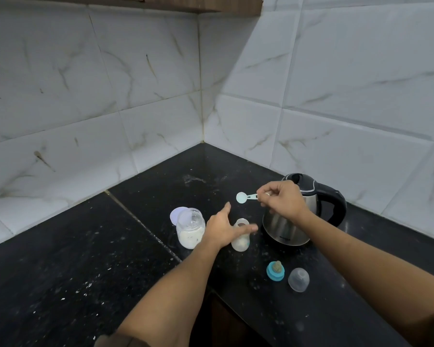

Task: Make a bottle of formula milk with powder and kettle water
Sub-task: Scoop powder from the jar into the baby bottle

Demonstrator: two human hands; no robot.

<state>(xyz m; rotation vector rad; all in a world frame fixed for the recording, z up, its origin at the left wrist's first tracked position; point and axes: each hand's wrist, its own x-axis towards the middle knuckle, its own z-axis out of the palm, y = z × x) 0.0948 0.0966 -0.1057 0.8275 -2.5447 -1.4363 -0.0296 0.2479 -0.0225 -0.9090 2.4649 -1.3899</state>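
Note:
A small open baby bottle point(241, 242) stands upright on the black counter point(85, 259), with a little powder at its bottom. My left hand point(222, 230) hovers at its left side, fingers straight and spread. My right hand point(282, 199) pinches the handle of a pale blue scoop point(243, 197) above and behind the bottle. A clear jar point(190, 229) of white powder stands open to the left, its white lid point(177, 214) lying behind it. The steel kettle point(290, 221) with a black handle stands to the right, partly behind my right wrist.
A teal ring with the teat point(275, 271) and a clear dome cap point(298, 279) lie on the counter near the front right. Tiled walls meet in a corner behind. Powder specks dot the counter. The counter's front edge drops off between my forearms.

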